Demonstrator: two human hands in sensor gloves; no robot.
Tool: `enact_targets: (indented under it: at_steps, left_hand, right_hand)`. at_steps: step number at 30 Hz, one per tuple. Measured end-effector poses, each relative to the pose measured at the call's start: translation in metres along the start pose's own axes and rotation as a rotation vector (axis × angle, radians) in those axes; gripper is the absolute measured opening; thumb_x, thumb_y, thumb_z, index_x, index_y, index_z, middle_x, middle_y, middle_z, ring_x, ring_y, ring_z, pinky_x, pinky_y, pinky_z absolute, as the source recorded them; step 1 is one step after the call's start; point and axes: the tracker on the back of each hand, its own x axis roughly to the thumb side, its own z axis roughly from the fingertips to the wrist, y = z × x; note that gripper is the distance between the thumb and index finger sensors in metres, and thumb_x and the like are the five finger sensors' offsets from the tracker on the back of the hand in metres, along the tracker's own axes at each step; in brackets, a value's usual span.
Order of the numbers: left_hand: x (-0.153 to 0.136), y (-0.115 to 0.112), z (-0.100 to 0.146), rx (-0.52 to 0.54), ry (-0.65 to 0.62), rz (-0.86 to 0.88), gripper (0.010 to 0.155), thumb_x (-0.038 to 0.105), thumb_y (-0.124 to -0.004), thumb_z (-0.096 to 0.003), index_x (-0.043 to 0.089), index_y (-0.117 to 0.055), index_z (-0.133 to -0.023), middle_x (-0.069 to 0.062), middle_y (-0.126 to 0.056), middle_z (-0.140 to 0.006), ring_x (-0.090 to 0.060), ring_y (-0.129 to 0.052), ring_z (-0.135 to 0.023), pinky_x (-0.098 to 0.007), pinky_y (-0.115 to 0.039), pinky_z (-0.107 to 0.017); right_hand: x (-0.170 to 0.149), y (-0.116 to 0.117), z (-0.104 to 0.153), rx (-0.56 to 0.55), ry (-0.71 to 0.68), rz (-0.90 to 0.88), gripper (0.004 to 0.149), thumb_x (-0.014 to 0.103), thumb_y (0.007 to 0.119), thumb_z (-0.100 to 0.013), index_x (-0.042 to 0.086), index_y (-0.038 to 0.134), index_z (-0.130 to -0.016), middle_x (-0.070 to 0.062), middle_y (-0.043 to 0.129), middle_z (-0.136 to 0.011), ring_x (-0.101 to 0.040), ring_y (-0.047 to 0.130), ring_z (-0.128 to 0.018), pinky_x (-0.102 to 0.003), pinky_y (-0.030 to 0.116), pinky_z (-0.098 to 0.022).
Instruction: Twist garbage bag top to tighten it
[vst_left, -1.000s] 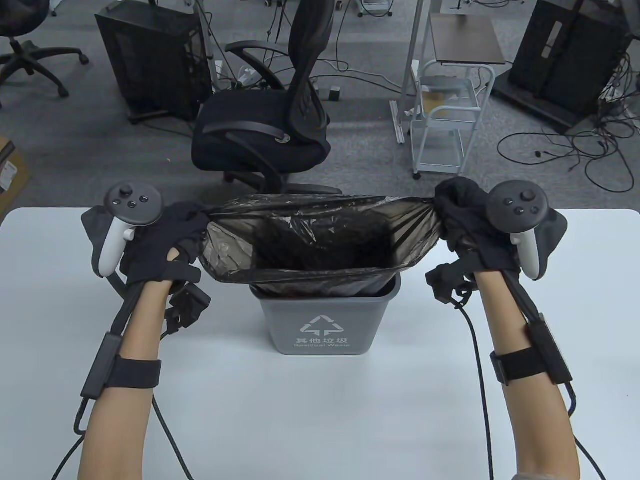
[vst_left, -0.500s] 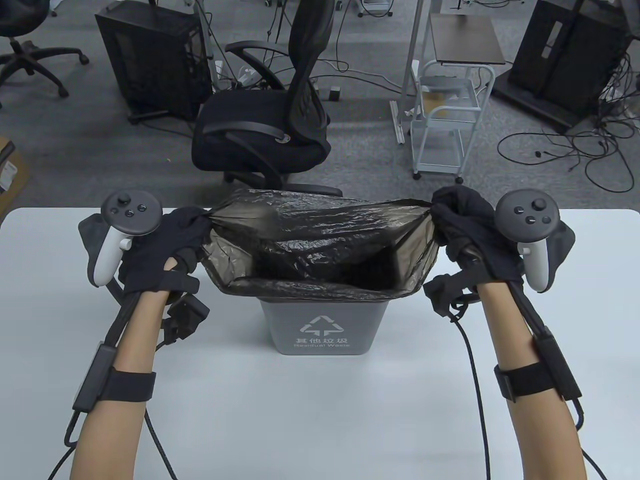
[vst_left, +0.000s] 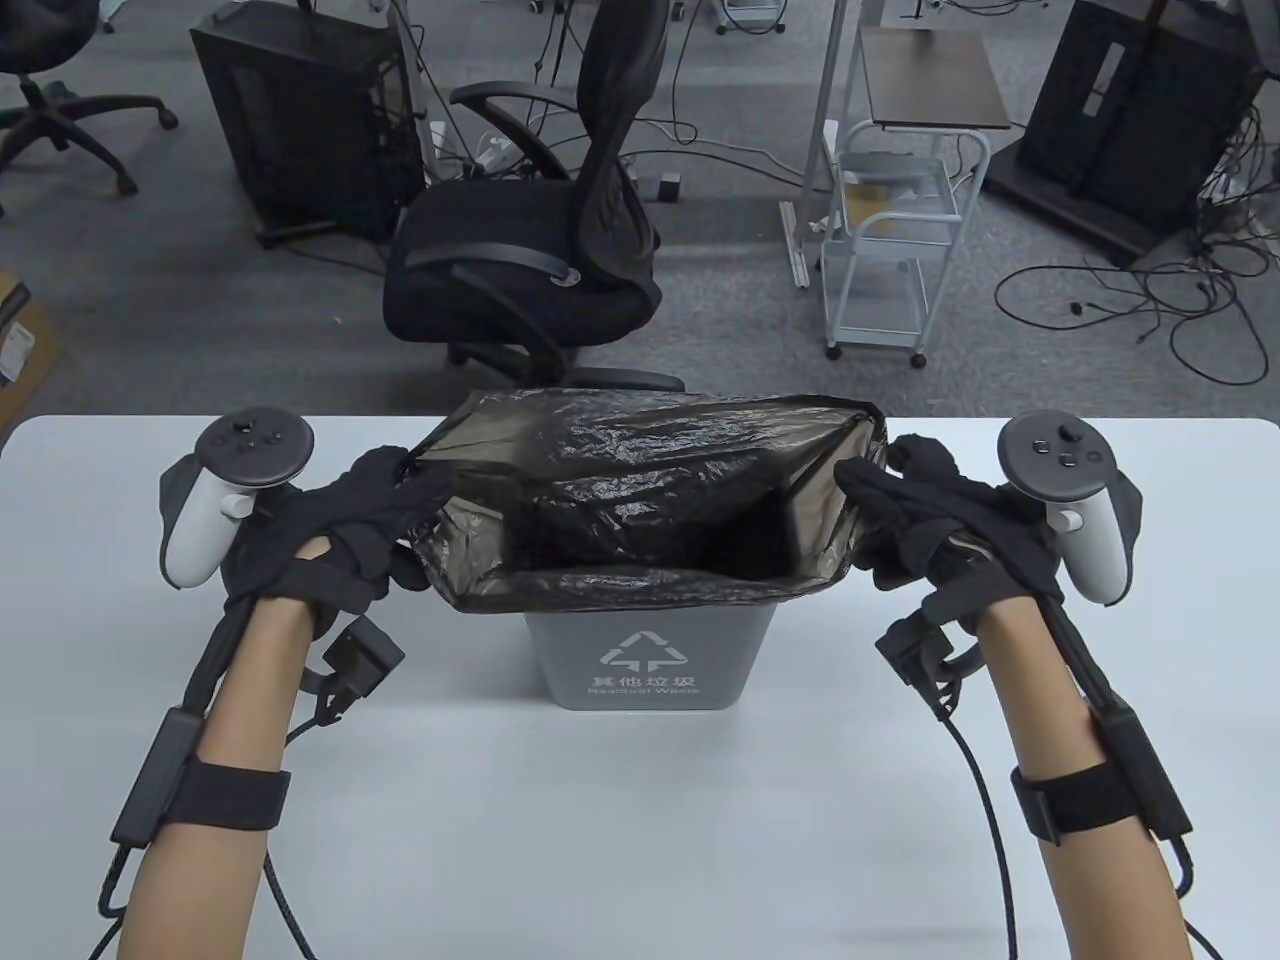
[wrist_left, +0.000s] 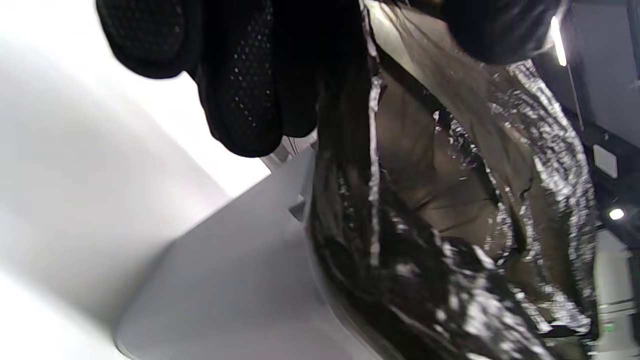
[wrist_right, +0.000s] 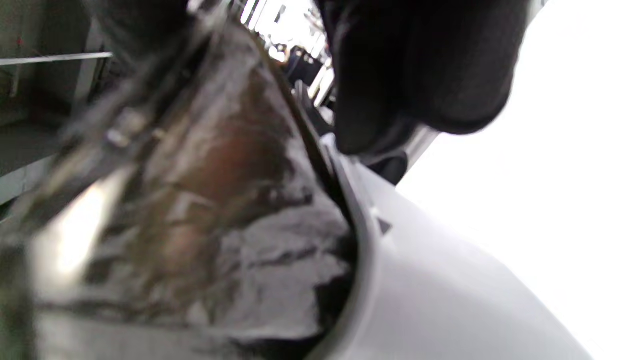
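Observation:
A dark translucent garbage bag (vst_left: 650, 470) lines a grey bin (vst_left: 645, 650) in the middle of the white table (vst_left: 640, 820). Its top stands open and slack above the rim. My left hand (vst_left: 405, 520) lies against the bag's left side with fingers spread, thumb below. My right hand (vst_left: 865, 525) lies against the bag's right side, fingers spread. Neither hand has film bunched in it. In the left wrist view the fingers (wrist_left: 240, 90) hang beside the bag (wrist_left: 450, 200) and the bin wall (wrist_left: 240, 260). The right wrist view is blurred: fingers (wrist_right: 425, 65), bag (wrist_right: 200, 200), bin rim (wrist_right: 425, 260).
A black office chair (vst_left: 530, 250) stands just beyond the table's far edge, behind the bin. A white wheeled cart (vst_left: 890, 230) stands to its right. Cables trail from both wrists across the table's near part.
Both hands let go of the bunched bag corners, opened, and dropped down and toward me. The bag top went from stretched taut to slack, and its far edge folded over the opening.

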Motion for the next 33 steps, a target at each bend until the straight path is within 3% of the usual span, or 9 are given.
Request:
enact_targets:
  at_steps: [4,6,9,13,17,21,26,31,33]
  left_hand:
    - [0.005,0.002,0.0,0.036,0.009,-0.004,0.069,0.05,-0.071,-0.0566,0.017,-0.051,-0.113,0.014,-0.099,-0.08,-0.009,-0.105,-0.064,-0.039,-0.083,-0.047]
    - [0.01,0.006,0.006,0.081,0.01,-0.046,0.06,0.047,-0.071,-0.0572,0.021,-0.059,-0.11,0.016,-0.101,-0.075,-0.007,-0.106,-0.062,-0.038,-0.084,-0.047]
    - [0.015,0.016,0.017,0.135,0.003,-0.08,0.054,0.046,-0.068,-0.0598,0.025,-0.061,-0.109,0.017,-0.101,-0.073,-0.006,-0.106,-0.061,-0.037,-0.084,-0.047]
    - [0.017,0.028,0.028,0.195,0.019,-0.102,0.06,0.046,-0.065,-0.0614,0.029,-0.044,-0.116,0.017,-0.101,-0.072,-0.005,-0.105,-0.062,-0.036,-0.084,-0.047]
    - [0.019,0.034,0.035,0.197,-0.017,-0.042,0.057,0.043,-0.061,-0.0631,0.032,-0.042,-0.116,0.018,-0.101,-0.068,-0.003,-0.106,-0.059,-0.035,-0.085,-0.046]
    - [0.022,0.041,0.037,0.164,-0.1,0.138,0.048,0.042,-0.057,-0.0654,0.033,-0.054,-0.112,0.017,-0.098,-0.074,-0.002,-0.104,-0.065,-0.034,-0.085,-0.049]
    - [0.014,0.049,0.036,0.055,-0.228,0.47,0.044,0.043,-0.054,-0.0679,0.034,-0.054,-0.111,0.015,-0.093,-0.087,-0.003,-0.1,-0.075,-0.032,-0.084,-0.054]
    - [0.012,0.047,0.034,0.027,-0.271,0.541,0.044,0.043,-0.053,-0.0685,0.036,-0.052,-0.112,0.013,-0.087,-0.097,-0.004,-0.096,-0.083,-0.031,-0.082,-0.06]
    - [0.013,0.045,0.033,0.015,-0.303,0.578,0.045,0.044,-0.053,-0.069,0.035,-0.05,-0.112,0.013,-0.076,-0.108,-0.002,-0.089,-0.093,-0.031,-0.078,-0.066]
  right_hand:
    - [0.003,0.003,-0.005,-0.075,-0.001,0.005,0.053,0.031,0.076,-0.056,0.002,0.074,-0.101,-0.013,0.097,-0.069,-0.02,0.103,-0.036,-0.035,0.091,-0.024]
    - [0.007,0.0,-0.002,-0.152,-0.011,0.068,0.042,0.026,0.074,-0.057,0.009,0.081,-0.095,-0.008,0.099,-0.063,-0.017,0.102,-0.032,-0.034,0.091,-0.021]
    - [0.014,-0.013,0.004,-0.237,-0.021,0.124,0.041,0.025,0.071,-0.058,0.012,0.082,-0.096,-0.008,0.101,-0.062,-0.017,0.103,-0.031,-0.033,0.091,-0.02]
    - [0.02,-0.028,0.01,-0.303,-0.008,0.212,0.044,0.026,0.069,-0.059,0.013,0.079,-0.101,-0.008,0.103,-0.059,-0.019,0.105,-0.031,-0.034,0.091,-0.02]
    - [0.027,-0.036,0.017,-0.434,-0.037,0.278,0.045,0.027,0.07,-0.059,0.014,0.079,-0.101,-0.015,0.097,-0.079,-0.018,0.106,-0.034,-0.032,0.093,-0.021]
    - [0.032,-0.039,0.016,-0.445,-0.124,0.128,0.044,0.025,0.072,-0.057,0.015,0.081,-0.099,-0.027,0.08,-0.096,-0.013,0.106,-0.036,-0.027,0.095,-0.022]
    - [0.027,-0.047,0.013,-0.341,-0.168,-0.385,0.042,0.019,0.074,-0.055,0.017,0.083,-0.095,-0.021,0.081,-0.098,-0.008,0.104,-0.033,-0.024,0.095,-0.019]
    - [0.028,-0.049,0.012,-0.281,-0.2,-0.475,0.04,0.016,0.075,-0.054,0.02,0.084,-0.093,-0.016,0.088,-0.091,-0.007,0.103,-0.035,-0.023,0.095,-0.021]
    - [0.029,-0.048,0.011,-0.268,-0.206,-0.508,0.039,0.016,0.075,-0.054,0.019,0.085,-0.091,-0.016,0.089,-0.088,-0.008,0.103,-0.04,-0.025,0.095,-0.026]
